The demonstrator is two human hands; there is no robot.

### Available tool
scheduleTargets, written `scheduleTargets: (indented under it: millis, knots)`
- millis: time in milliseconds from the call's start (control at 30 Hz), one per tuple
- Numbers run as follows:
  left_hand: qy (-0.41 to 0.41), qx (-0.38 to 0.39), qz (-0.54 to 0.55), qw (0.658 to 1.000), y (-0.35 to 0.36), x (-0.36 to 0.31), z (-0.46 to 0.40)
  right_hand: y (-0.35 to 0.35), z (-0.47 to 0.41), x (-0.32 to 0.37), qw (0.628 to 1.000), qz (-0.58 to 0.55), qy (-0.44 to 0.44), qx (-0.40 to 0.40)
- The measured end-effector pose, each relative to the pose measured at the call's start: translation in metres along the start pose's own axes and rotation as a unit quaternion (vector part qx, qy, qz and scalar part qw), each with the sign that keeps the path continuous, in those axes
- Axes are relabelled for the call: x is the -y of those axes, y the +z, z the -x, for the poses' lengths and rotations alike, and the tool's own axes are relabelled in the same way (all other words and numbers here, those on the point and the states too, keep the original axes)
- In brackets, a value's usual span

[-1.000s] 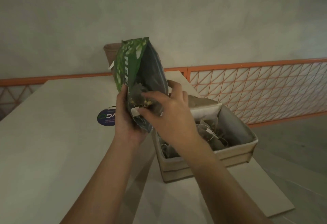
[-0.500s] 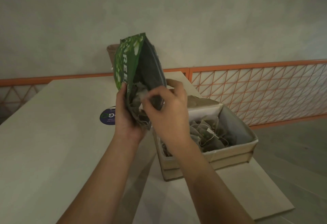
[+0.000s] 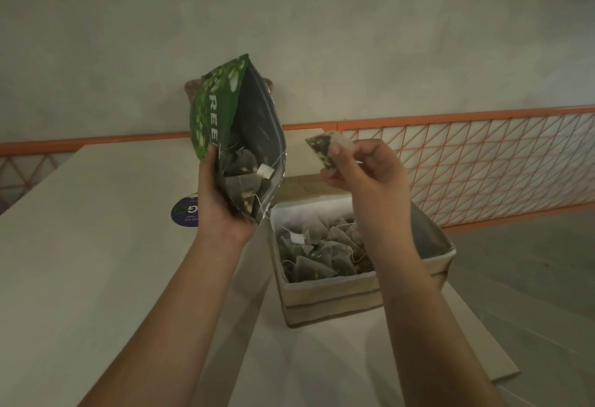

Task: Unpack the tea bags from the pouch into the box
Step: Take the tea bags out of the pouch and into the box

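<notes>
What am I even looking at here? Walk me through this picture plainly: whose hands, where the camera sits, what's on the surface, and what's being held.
No machine here: a person works with two bare hands, and one wide-angle camera on their head looks forward and down, so the arms reach in from the bottom. The left hand grips a green pouch, held open and tilted, with pyramid tea bags visible inside. The right hand pinches a single tea bag above and behind a fabric-lined box, which already holds a pile of tea bags. The box stands on a pale table. A round dark blue sticker shows on the table beside the left hand. Behind the table runs an orange mesh railing.
</notes>
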State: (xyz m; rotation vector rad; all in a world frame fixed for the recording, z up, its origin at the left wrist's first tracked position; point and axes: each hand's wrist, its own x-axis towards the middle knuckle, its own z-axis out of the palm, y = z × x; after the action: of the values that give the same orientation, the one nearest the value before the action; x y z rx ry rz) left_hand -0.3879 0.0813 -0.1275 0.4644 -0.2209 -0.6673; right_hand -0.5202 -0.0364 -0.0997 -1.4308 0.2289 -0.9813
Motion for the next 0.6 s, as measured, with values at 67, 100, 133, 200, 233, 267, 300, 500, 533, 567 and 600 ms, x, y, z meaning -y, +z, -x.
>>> scheduleTargets:
  millis: [67, 100, 133, 200, 233, 267, 300, 500, 533, 567, 600]
  knots:
    - [-0.001, -0.005, 0.001, 1.000, -0.001, 0.001, 0.001, -0.009, 0.000, -0.003, 1.000, -0.002, 0.004, -0.016]
    - [0.000, -0.012, 0.001, 1.000, -0.001, 0.001, 0.000, -0.014, 0.000, -0.005, 1.000, -0.002, 0.004, -0.020]
    - [0.001, -0.017, 0.001, 1.000, -0.001, 0.001, 0.000, -0.018, 0.002, -0.008, 1.000, 0.007, 0.005, -0.024]
    - [0.005, -0.024, 0.001, 1.000, -0.001, 0.001, 0.000, -0.025, 0.005, -0.015, 0.998, 0.040, 0.005, -0.043]
    - [0.007, -0.027, 0.001, 1.000, 0.000, 0.001, 0.000, -0.029, 0.006, -0.019, 0.997, 0.058, 0.006, -0.056]
    - [0.008, -0.028, 0.001, 1.000, 0.001, 0.001, 0.000, -0.032, 0.008, -0.023, 0.995, 0.076, 0.009, -0.063]
    - [0.009, -0.028, 0.001, 1.000, 0.001, 0.001, 0.000, -0.035, 0.009, -0.027, 0.993, 0.101, 0.013, -0.061]
    - [0.006, -0.034, 0.011, 0.999, 0.008, -0.001, 0.003, -0.045, 0.016, -0.045, 0.858, 0.493, 0.053, 0.134]
    - [0.005, -0.033, 0.011, 0.999, 0.009, -0.001, 0.004, -0.041, 0.018, -0.045, 0.834, 0.531, 0.039, 0.144]
    - [0.003, -0.032, 0.010, 0.999, 0.010, -0.001, 0.005, -0.036, 0.019, -0.043, 0.822, 0.551, 0.024, 0.141]
    - [0.000, -0.029, 0.011, 1.000, 0.011, -0.001, 0.006, -0.030, 0.021, -0.040, 0.823, 0.553, 0.011, 0.130]
